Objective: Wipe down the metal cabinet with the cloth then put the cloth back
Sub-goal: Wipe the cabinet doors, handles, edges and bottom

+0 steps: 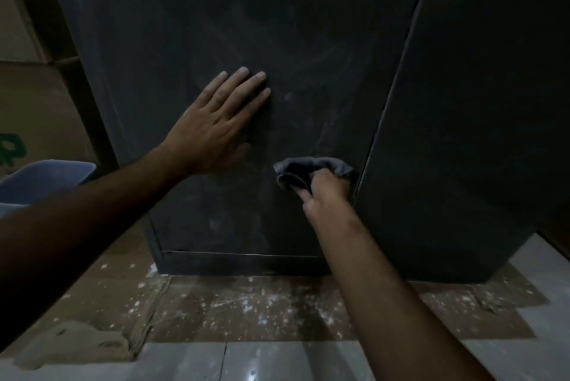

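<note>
A tall dark metal cabinet (308,26) fills the middle of the view, its front panel dusty with faint swirl marks. My left hand (216,121) presses flat against the panel, fingers straight and spread. Lower and to the right, my right hand (327,192) grips a bunched grey cloth (308,169) and holds it against the panel, close to the cabinet's right front edge. The fingers of my right hand are mostly hidden under the cloth.
A second dark panel (478,103) angles away on the right. Cardboard boxes (34,103) and a pale blue plastic bin (40,180) stand at the left. Paint-speckled cardboard (246,303) covers the tiled floor (277,362) below the cabinet.
</note>
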A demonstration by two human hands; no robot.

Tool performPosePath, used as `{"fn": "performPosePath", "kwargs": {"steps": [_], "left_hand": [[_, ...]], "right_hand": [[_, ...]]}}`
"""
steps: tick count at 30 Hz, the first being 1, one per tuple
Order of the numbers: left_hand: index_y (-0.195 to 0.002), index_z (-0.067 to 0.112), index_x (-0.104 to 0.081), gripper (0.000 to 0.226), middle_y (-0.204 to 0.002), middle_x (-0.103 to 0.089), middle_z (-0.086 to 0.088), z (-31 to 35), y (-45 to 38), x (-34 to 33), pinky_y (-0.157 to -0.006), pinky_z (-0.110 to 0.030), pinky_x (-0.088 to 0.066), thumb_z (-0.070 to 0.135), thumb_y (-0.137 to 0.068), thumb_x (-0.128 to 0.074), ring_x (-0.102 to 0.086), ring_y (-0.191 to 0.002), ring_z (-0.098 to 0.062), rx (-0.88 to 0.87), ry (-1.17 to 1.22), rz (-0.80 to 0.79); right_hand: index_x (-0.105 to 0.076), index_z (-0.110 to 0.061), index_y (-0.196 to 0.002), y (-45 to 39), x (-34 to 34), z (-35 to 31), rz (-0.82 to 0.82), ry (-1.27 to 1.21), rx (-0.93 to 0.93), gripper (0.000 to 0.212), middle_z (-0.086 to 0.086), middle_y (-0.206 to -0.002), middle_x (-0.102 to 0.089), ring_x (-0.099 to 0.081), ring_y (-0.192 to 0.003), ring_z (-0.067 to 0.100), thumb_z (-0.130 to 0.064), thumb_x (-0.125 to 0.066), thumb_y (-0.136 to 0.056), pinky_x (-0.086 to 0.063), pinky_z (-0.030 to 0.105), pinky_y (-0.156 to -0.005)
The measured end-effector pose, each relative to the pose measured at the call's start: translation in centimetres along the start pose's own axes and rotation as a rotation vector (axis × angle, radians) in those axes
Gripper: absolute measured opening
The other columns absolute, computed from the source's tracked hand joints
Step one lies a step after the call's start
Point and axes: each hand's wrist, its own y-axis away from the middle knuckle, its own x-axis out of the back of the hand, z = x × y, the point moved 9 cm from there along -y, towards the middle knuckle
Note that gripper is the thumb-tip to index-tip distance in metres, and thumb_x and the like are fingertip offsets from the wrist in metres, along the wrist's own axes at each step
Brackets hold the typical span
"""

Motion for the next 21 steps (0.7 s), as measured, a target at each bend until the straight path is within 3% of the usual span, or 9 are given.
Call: {"fn": "performPosePath", "kwargs": {"steps": [4,7,9,10,13,15,17,19,21], "left_hand": [[-0.16,0.007,-0.019,0.09,-0.167,-0.014,-0.019,0.2,0.1,0.1,-0.126,-0.052,-0.013,0.041,-0.092,-0.067,-0.011,-0.155,-0.036,-0.003,0.019,0.01],[-0.16,0.007,-0.019,0.093,-0.168,-0.012,-0.018,-0.1,0.3,0.1,-0.127,-0.05,-0.013,0.04,-0.089,-0.07,-0.01,-0.155,-0.035,-0.025,0.036,0.003],[-0.16,0.007,-0.019,0.093,-0.167,-0.012,-0.018,-0.5,0.1,0.4,-0.127,-0.048,-0.01,0.04,-0.09,-0.069,-0.01,-0.155,-0.034,-0.034,0.057,0.016],[-0.16,0.007,-0.019,0.094,-0.167,-0.012,-0.019,-0.8,0.1,0.6,-0.127,-0.048,-0.011,0.041,-0.089,-0.069,-0.011,-0.155,-0.034,-0.033,0.058,0.02],[-0.16,0.006,-0.019,0.097,-0.167,-0.012,-0.019,-1.5,0.2,0.4,-0.125,-0.051,-0.017,0.047,-0.088,-0.07,-0.011,-0.155,-0.035,-0.031,0.037,0.04],[-0.16,0.006,-0.018,0.093,-0.167,-0.013,-0.019,-1.8,0.3,0.5,-0.126,-0.051,-0.017,0.052,-0.093,-0.063,-0.011,-0.155,-0.035,-0.027,0.039,0.059],[-0.16,0.005,-0.018,0.093,-0.167,-0.013,-0.02,-2.3,0.3,0.8,-0.126,-0.051,-0.016,0.06,-0.094,-0.053,-0.011,-0.156,-0.034,0.007,0.055,0.076],[-0.159,0.003,-0.021,0.096,-0.167,-0.014,-0.02,-3.1,0.5,1.3,-0.126,-0.051,-0.016,0.067,-0.093,-0.047,-0.011,-0.156,-0.034,0.053,0.071,0.089],[-0.158,0.001,-0.023,0.095,-0.166,-0.016,-0.02,-3.9,0.8,1.7,-0.127,-0.051,-0.014,0.07,-0.095,-0.041,-0.012,-0.156,-0.035,0.091,0.086,0.106]], "right_hand": [[-0.055,-0.006,-0.126,0.1,3.7,4.5,0.088,0.12,-0.07,0.03,0.018,-0.12,-0.063,-0.064,-0.094,0.031,0.001,-0.05,-0.097,-0.058,0.049,-0.072],[-0.057,0.001,-0.111,-0.7,4.3,6.2,0.052,0.121,-0.136,0.023,0.024,-0.11,-0.062,-0.061,-0.078,0.033,0.004,-0.037,-0.102,-0.053,0.051,-0.06],[-0.059,0.002,-0.105,-0.8,2.5,2.9,0.035,0.108,-0.058,0.023,0.027,-0.111,-0.063,-0.064,-0.085,0.036,0.008,-0.038,-0.098,-0.056,0.046,-0.05],[-0.06,0.001,-0.102,-0.2,1.5,0.9,0.036,0.107,-0.01,0.024,0.026,-0.108,-0.065,-0.065,-0.088,0.036,0.009,-0.037,-0.096,-0.055,0.043,-0.047],[-0.054,-0.009,-0.085,3.4,-2.8,-5.9,-0.061,0.051,0.152,0.027,0.013,-0.082,-0.064,-0.065,-0.067,0.025,0.011,-0.039,-0.095,-0.055,0.044,-0.053],[-0.058,-0.012,-0.109,5.1,-4.8,-10.0,-0.068,0.071,0.295,0.023,0.008,-0.097,-0.066,-0.068,-0.081,0.023,0.004,-0.052,-0.094,-0.06,0.048,-0.072],[-0.05,-0.009,-0.13,6.0,-6.1,-13.0,-0.046,0.117,0.456,0.042,0.011,-0.117,-0.064,-0.067,-0.098,0.025,0.0,-0.061,-0.09,-0.06,0.047,-0.085],[-0.041,-0.006,-0.133,6.7,-5.8,-14.2,0.044,0.224,0.624,0.052,0.013,-0.129,-0.056,-0.062,-0.11,0.023,-0.005,-0.067,-0.088,-0.054,0.035,-0.095],[-0.036,-0.006,-0.134,7.9,-4.8,-14.3,0.119,0.337,0.867,0.065,0.011,-0.134,-0.049,-0.053,-0.115,0.014,-0.007,-0.075,-0.083,-0.042,0.011,-0.094]]}}
